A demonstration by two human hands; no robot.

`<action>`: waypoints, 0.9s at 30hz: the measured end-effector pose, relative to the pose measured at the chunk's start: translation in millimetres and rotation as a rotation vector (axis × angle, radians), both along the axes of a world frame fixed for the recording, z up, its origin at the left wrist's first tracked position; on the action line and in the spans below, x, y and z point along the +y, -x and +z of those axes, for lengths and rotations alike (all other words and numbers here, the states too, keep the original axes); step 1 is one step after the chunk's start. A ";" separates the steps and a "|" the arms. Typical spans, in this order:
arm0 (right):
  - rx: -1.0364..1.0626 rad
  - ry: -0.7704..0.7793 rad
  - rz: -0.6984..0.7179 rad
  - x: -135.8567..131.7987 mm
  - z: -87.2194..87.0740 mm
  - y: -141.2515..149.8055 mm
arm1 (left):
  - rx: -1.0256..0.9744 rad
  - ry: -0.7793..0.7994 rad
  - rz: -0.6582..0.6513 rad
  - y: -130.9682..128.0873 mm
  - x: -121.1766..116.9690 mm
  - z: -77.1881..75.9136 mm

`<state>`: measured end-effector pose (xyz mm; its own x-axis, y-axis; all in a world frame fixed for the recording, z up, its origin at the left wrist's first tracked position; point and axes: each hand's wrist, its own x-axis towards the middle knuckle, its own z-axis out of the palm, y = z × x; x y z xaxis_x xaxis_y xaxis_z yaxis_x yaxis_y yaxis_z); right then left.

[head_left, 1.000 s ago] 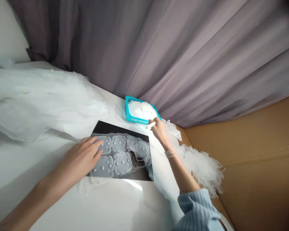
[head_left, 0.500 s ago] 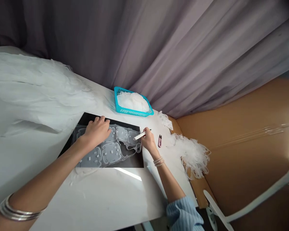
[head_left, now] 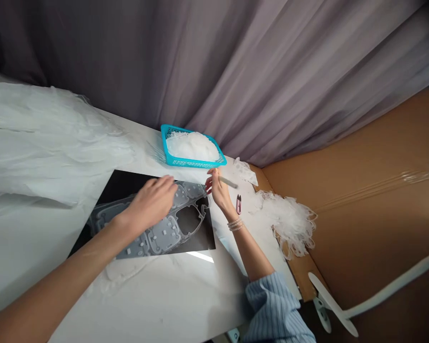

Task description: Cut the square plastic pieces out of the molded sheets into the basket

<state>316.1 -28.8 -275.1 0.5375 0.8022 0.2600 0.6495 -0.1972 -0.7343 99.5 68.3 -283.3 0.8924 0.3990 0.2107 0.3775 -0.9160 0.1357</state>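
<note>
A translucent moulded sheet (head_left: 166, 228) with small white squares lies on a black board (head_left: 117, 188) on the white table. My left hand (head_left: 153, 202) rests flat on the sheet, fingers stretched toward its far end. Just right of the sheet's far corner, my right hand (head_left: 217, 189) is raised off the table and closed on a thin white stick-like tool (head_left: 228, 182). A small pink clipper (head_left: 239, 204) lies on the table beside my right wrist.
A turquoise basket (head_left: 171, 159) heaped with white scraps stands beyond the board. White plastic sheeting (head_left: 39, 138) is piled at the left. A white frilly heap (head_left: 289, 219) lies at the table's right edge, against a brown cardboard box (head_left: 372, 190). A purple curtain hangs behind.
My right hand came back from the basket to the sheet's corner, then lifted with the tool. My left hand slid along the sheet toward its far end. The view shifted.
</note>
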 end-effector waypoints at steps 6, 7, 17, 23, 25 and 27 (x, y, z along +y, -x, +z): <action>0.084 0.055 0.183 -1.3 -12.7 20.6 | -0.044 0.017 -0.232 -18.4 -3.5 -32.2; 0.082 0.052 0.189 0.4 -15.0 21.8 | -0.049 0.018 -0.239 -17.2 -3.4 -35.4; -0.069 0.069 0.250 -3.6 -17.5 33.2 | 0.002 -0.034 -0.240 -4.9 -12.4 -18.3; -0.169 0.009 0.315 -3.3 -23.0 32.9 | 0.039 -0.040 -0.231 -7.4 -12.3 -15.9; -0.192 0.008 0.325 -2.4 -24.6 32.9 | 0.033 -0.044 -0.228 -7.7 -12.8 -17.4; -0.216 0.008 0.335 -1.1 -25.5 33.2 | 0.028 -0.045 -0.223 -7.8 -13.2 -18.7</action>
